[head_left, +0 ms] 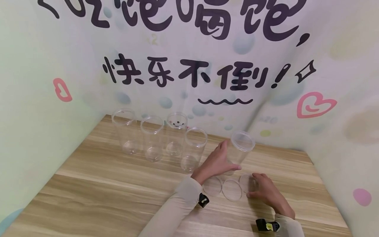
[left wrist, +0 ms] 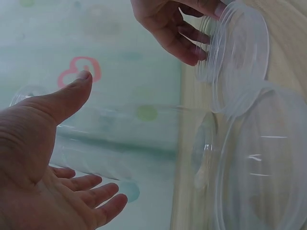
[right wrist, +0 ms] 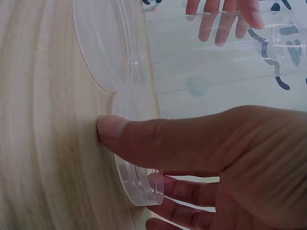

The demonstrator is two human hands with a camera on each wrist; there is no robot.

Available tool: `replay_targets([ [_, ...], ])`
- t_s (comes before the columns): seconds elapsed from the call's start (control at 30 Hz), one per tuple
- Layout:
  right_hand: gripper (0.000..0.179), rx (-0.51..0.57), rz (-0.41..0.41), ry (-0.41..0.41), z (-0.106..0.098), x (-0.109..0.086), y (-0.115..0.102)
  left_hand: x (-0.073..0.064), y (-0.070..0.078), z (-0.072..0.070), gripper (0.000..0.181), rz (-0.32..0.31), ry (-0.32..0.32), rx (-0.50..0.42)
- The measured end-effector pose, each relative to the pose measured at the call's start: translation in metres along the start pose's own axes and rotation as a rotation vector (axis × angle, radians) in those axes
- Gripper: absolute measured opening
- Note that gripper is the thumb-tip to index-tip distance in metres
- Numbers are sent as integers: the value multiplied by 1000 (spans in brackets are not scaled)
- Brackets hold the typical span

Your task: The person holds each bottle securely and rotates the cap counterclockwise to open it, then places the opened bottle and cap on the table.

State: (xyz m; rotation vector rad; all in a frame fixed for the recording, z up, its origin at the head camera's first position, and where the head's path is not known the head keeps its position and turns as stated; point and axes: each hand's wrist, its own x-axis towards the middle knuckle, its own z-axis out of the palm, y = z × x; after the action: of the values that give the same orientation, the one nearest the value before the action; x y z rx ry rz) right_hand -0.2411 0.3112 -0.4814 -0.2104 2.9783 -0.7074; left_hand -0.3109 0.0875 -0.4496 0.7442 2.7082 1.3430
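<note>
A tall clear plastic jar (head_left: 238,154) stands upright toward the right, its top looking capped by a clear lid (head_left: 242,141). My left hand (head_left: 216,162) is beside it, thumb and fingers spread around its side, as the left wrist view shows. My right hand (head_left: 266,190) is low at the table, pinching a clear round lid (right wrist: 139,177) at its rim between thumb and fingers. Two more clear lids (head_left: 232,190) (head_left: 212,186) lie flat on the wood, close against each other and to the left of the pinched one.
Several uncapped clear jars stand upright at the back left, the nearest jar (head_left: 193,149) close to my left wrist. The wooden table (head_left: 103,197) meets a printed fabric wall (head_left: 165,89) behind, with more wall at both sides.
</note>
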Motion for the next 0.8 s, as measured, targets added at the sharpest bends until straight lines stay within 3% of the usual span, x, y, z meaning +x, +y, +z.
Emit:
replay_targets([
  [0.37,83,-3,25,-15,-1,-2,1,8,-2,12,111,-14,45,-23],
  [0.8,83,-3,44,-29,-2,-1,-1,12,-5,21,96,-25,101,-122],
])
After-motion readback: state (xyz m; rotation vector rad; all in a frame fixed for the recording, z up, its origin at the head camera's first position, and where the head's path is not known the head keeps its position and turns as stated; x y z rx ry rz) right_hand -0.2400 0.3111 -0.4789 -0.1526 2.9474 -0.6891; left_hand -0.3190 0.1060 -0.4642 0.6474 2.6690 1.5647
